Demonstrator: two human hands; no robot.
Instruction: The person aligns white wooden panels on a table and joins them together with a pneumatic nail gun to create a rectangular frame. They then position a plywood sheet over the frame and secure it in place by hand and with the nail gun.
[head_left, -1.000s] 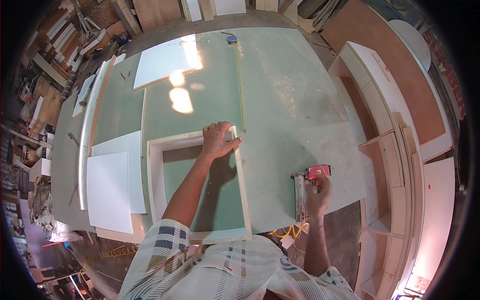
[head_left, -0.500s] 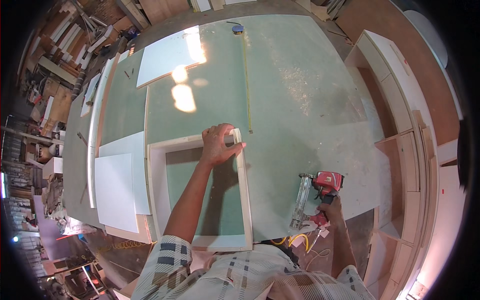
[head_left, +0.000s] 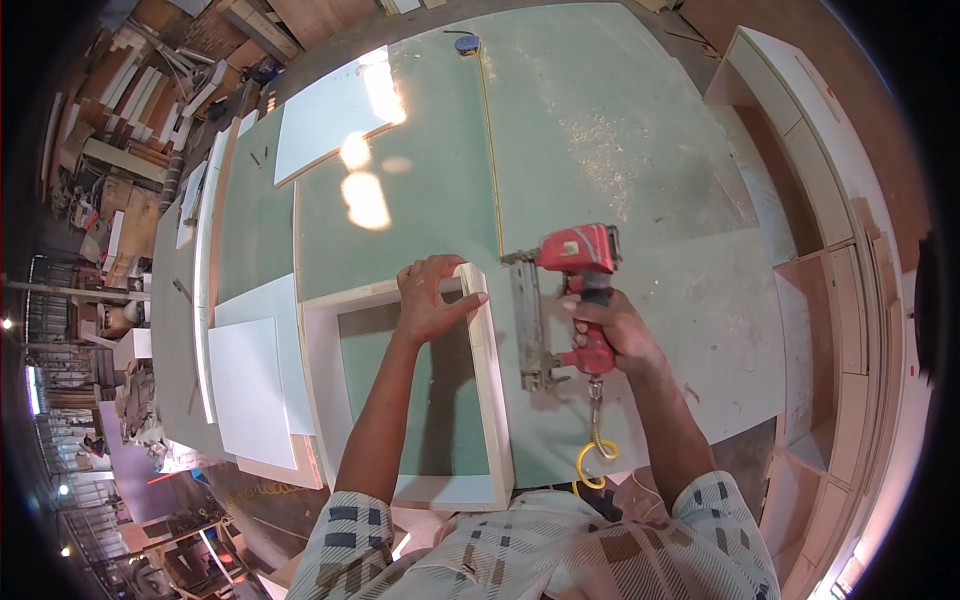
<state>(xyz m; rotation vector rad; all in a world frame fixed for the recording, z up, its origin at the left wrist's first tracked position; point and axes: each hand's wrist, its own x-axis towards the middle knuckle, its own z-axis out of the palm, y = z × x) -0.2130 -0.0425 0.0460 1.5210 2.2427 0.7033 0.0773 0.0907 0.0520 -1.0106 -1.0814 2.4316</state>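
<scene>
Pale four-sided wood frame (head_left: 489, 395) is lying lower center, your left hand (head_left: 428, 305) pinching its upper-right corner. You're holding a red-and-grey nail gun (head_left: 580, 248) right of center, right hand (head_left: 622, 332) wrapping its handle.

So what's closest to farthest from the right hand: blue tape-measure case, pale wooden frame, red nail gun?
1. Red nail gun: in the right hand
2. Pale wooden frame: to its left
3. Blue tape-measure case: far ahead
</scene>
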